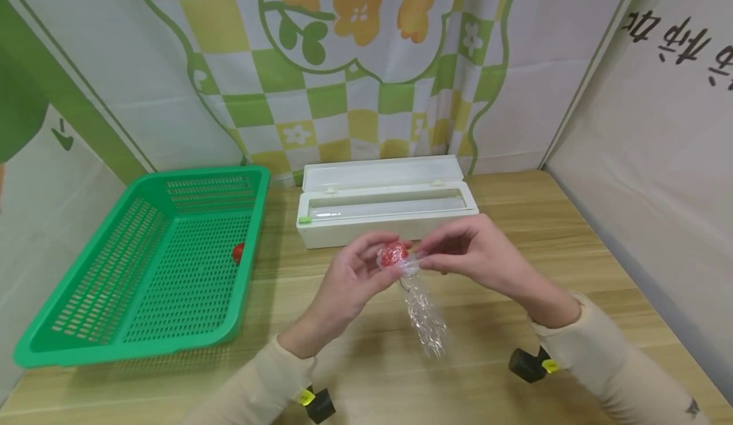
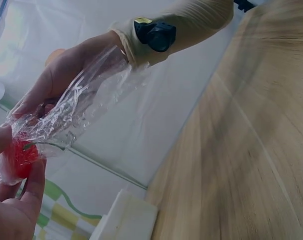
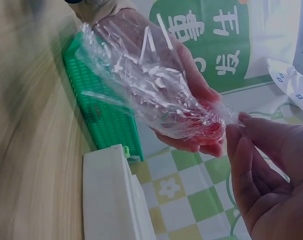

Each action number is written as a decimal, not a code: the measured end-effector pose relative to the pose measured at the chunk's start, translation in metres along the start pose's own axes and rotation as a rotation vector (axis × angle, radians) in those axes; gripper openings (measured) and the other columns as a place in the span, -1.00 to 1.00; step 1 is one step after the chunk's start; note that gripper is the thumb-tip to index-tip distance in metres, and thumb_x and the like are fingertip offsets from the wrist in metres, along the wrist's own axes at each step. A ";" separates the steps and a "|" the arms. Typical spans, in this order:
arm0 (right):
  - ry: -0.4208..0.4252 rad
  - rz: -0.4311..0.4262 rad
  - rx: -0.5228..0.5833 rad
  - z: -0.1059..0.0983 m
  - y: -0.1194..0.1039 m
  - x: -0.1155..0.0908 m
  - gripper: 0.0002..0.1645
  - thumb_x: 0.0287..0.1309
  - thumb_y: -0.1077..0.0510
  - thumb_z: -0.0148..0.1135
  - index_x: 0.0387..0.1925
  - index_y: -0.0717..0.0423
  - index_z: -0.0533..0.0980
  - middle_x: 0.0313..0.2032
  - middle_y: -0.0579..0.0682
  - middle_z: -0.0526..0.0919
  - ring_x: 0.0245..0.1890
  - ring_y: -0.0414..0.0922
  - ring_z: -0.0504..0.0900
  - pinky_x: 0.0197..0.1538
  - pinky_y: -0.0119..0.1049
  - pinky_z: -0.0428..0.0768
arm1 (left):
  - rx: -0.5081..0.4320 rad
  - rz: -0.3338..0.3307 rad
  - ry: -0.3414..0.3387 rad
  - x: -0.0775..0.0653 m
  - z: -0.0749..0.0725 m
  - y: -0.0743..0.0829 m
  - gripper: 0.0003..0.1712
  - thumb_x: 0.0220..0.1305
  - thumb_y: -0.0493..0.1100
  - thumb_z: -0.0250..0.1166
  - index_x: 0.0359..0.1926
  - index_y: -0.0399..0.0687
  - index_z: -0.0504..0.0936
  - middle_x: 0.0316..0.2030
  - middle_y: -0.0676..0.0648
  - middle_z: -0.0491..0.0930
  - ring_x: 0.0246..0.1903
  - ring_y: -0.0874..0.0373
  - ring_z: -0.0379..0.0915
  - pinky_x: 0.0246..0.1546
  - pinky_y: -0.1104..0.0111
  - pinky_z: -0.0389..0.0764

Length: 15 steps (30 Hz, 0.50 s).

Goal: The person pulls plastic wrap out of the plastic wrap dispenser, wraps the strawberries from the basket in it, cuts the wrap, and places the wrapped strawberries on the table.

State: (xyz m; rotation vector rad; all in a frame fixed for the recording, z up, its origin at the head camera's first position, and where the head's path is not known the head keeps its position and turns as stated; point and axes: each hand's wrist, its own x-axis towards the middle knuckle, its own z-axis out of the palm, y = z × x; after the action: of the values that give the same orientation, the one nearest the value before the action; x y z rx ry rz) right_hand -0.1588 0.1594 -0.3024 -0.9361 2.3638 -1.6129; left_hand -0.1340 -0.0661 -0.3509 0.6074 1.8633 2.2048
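A small red tomato [image 1: 393,254], with a bit of green showing in the left wrist view, is wrapped in clear cling film [image 1: 426,320]. My left hand [image 1: 352,278] holds it between thumb and fingers above the table. From the wrapped tomato, a long crumpled tail of film hangs toward the front. At the tomato's right side, my right hand [image 1: 487,256] pinches a bit of the film between thumb and fingertips; the right wrist view shows this pinch up close. Behind both hands stands a white cling film box [image 1: 389,229], its lid up and film inside.
To the left stands a green plastic basket [image 1: 143,354] with perforated walls. Inside it, by the right wall, lies a red round thing [image 1: 238,253], partly hidden by the rim. A patterned curtain [image 1: 355,113] hangs behind the wooden table [image 1: 412,387].
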 end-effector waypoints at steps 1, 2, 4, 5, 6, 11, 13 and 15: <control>0.006 0.011 -0.008 0.000 0.000 0.000 -0.83 0.04 0.19 0.38 -0.27 0.13 0.68 -0.33 0.00 0.74 -0.47 -0.14 0.63 -0.41 -0.26 0.66 | -0.001 0.003 -0.002 0.000 0.000 0.000 -0.46 0.21 -0.24 0.29 0.21 -0.15 0.39 0.17 -0.19 0.53 0.07 0.02 0.52 0.10 0.28 0.57; 0.014 0.021 -0.016 0.000 0.000 -0.001 -0.85 0.06 0.18 0.37 -0.28 0.12 0.69 -0.35 -0.01 0.74 -0.50 -0.15 0.61 -0.44 -0.28 0.64 | -0.001 0.010 -0.005 0.000 0.000 0.000 -0.47 0.21 -0.25 0.29 0.20 -0.18 0.40 0.17 -0.21 0.52 0.07 0.01 0.52 0.10 0.28 0.57; 0.030 0.033 -0.020 0.001 0.001 -0.001 -0.86 0.07 0.17 0.36 -0.29 0.11 0.69 -0.39 -0.01 0.73 -0.54 -0.15 0.57 -0.49 -0.29 0.60 | -0.005 0.019 -0.009 0.000 0.000 0.000 -0.49 0.21 -0.25 0.29 0.18 -0.20 0.42 0.14 -0.23 0.51 0.05 0.01 0.53 0.08 0.27 0.58; 0.040 0.042 -0.019 0.001 0.001 -0.001 -0.86 0.07 0.16 0.36 -0.30 0.10 0.69 -0.41 -0.01 0.73 -0.55 -0.14 0.56 -0.50 -0.30 0.58 | -0.007 0.023 -0.009 0.000 0.001 0.000 -0.50 0.21 -0.25 0.29 0.18 -0.20 0.43 0.12 -0.23 0.52 0.03 0.01 0.54 0.07 0.27 0.59; 0.049 0.047 -0.016 0.001 0.002 0.000 -0.87 0.07 0.16 0.36 -0.30 0.10 0.70 -0.42 -0.01 0.72 -0.55 -0.13 0.55 -0.50 -0.29 0.58 | -0.011 0.025 -0.010 0.000 0.001 -0.001 -0.50 0.20 -0.26 0.30 0.17 -0.20 0.44 0.10 -0.22 0.52 0.02 0.02 0.55 0.06 0.27 0.59; 0.079 0.047 -0.024 0.004 0.004 0.002 -0.86 0.06 0.14 0.37 -0.31 0.09 0.71 -0.40 -0.02 0.74 -0.55 -0.12 0.55 -0.49 -0.29 0.58 | -0.021 0.044 -0.039 0.001 0.001 -0.002 -0.50 0.22 -0.27 0.27 0.19 -0.23 0.45 0.07 -0.24 0.52 0.02 0.00 0.56 0.06 0.23 0.60; 0.093 0.036 -0.032 0.005 0.004 0.002 -0.87 0.05 0.15 0.38 -0.32 0.09 0.71 -0.39 -0.03 0.74 -0.56 -0.12 0.56 -0.49 -0.29 0.58 | -0.017 0.047 -0.051 0.001 0.000 -0.001 -0.48 0.23 -0.27 0.26 0.22 -0.22 0.44 0.09 -0.26 0.52 0.03 -0.01 0.55 0.08 0.21 0.58; 0.108 0.024 -0.041 0.006 0.003 0.003 -0.87 0.04 0.15 0.39 -0.33 0.09 0.71 -0.40 -0.03 0.74 -0.57 -0.13 0.56 -0.51 -0.29 0.58 | -0.010 0.040 -0.054 0.001 -0.001 -0.001 -0.47 0.24 -0.26 0.25 0.25 -0.19 0.43 0.11 -0.25 0.52 0.04 -0.01 0.55 0.10 0.21 0.57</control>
State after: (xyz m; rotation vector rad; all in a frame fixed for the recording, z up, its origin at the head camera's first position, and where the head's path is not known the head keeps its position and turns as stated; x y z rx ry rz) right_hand -0.1596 0.1538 -0.3072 -0.8449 2.4781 -1.6524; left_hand -0.1355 -0.0659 -0.3519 0.7014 1.8277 2.1987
